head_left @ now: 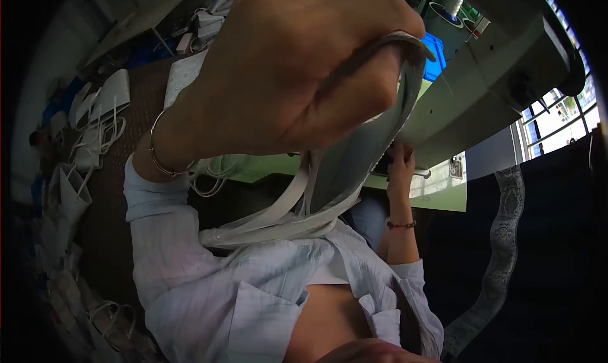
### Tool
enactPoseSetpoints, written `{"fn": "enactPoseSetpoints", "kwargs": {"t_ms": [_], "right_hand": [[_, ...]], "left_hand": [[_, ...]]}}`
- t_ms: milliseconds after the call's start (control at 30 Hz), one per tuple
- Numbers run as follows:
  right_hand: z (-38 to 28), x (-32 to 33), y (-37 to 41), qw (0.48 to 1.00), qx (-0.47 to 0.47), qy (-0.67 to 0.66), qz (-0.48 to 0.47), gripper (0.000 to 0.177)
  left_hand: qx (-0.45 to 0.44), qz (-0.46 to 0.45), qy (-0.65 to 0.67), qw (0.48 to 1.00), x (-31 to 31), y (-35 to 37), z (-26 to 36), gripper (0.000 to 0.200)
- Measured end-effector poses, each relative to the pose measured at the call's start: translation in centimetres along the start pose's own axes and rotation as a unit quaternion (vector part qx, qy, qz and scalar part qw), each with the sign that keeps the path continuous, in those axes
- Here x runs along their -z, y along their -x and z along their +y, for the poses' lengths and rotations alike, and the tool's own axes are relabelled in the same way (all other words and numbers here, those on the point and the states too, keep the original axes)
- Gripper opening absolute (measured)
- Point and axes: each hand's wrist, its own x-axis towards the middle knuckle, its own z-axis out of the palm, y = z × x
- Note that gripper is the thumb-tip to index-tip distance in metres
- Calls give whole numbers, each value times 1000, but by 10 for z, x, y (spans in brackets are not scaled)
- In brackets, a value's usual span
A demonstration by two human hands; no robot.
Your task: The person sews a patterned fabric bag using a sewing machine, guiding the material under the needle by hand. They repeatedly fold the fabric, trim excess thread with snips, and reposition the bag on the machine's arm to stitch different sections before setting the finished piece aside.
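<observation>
Close to the camera, my left hand (316, 71) is closed in a fist on the edge of a white bag (373, 151). That edge folds over between its fingers. The bag hangs down from the fist, its lower part and pale straps (285, 204) lying against my shirt front. Farther off, my right hand (400, 163) is at the pale green table top (437, 198), beside the body of a sewing machine (468, 90). The bag and shadow partly cover its fingers, and I cannot make out what they touch.
White bags with cord handles (101, 119) are piled along the left side. Behind my left arm lies a white patterned piece (183, 78). A blue bin (434, 56) stands beyond the table. At right, a long grey patterned strip (503, 236) hangs down over dark cloth.
</observation>
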Motion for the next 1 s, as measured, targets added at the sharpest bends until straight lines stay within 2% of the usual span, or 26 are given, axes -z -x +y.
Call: {"fn": "enactPoseSetpoints", "kwargs": {"t_ms": [33, 67, 100, 167, 333, 433, 533, 600, 633, 700, 733, 767, 800, 833, 867, 900, 1000], "right_hand": [[21, -9, 12, 984, -173, -24, -30, 34], [40, -16, 20, 958, -261, -84, -85, 34], [52, -24, 22, 943, -279, -139, -116, 34], [63, -39, 12, 932, -264, -201, -144, 33], [50, -87, -74, 941, -171, -231, -178, 31], [42, -106, -126, 950, -129, -214, -186, 30], [27, -90, -177, 968, -79, -154, -180, 29], [17, -71, -190, 983, -36, -88, -157, 28], [14, -62, -190, 992, 2, -44, -117, 27], [-2, -43, -170, 993, 112, 21, 21, 24], [-7, -36, -139, 978, 179, 40, 99, 21], [-33, -36, -90, 972, 220, 26, 72, 27], [-47, -35, -43, 965, 259, 12, 42, 35], [-32, -26, -18, 927, 371, 0, -49, 60], [-23, -19, 6, 882, 448, 100, -107, 77], [-38, -29, 34, 827, 511, 180, -147, 82], [-32, -59, 67, 806, 554, 147, -151, 75]], "left_hand": [[-1, 1, 0, 1000, 0, -2, -2, 38], [-4, 2, 0, 1000, -1, -5, -4, 37], [-6, 4, -5, 1000, 1, -7, -7, 36], [-14, 9, -21, 1000, 7, -8, -10, 34], [-73, -10, -94, 993, 16, 0, -14, 34], [-134, -81, -135, 978, -5, 42, -6, 27], [-136, -89, -142, 976, -49, 119, -26, 23], [-128, -95, -159, 974, -70, 153, -37, 25], [-112, -68, -172, 976, -78, 166, -42, 26], [-93, -30, -178, 979, -87, 173, -48, 27], [-50, -14, -157, 986, -90, 174, -49, 28], [-5, 2, -136, 991, -92, 176, -50, 28], [3, 12, -132, 991, -92, 179, -52, 28], [-5, 1, -116, 993, -89, 182, -55, 29], [-14, -8, -98, 995, -88, 185, -59, 30], [-9, -3, -92, 996, -86, 186, -59, 30], [8, -10, -54, 998, -78, 189, -63, 31]]}}
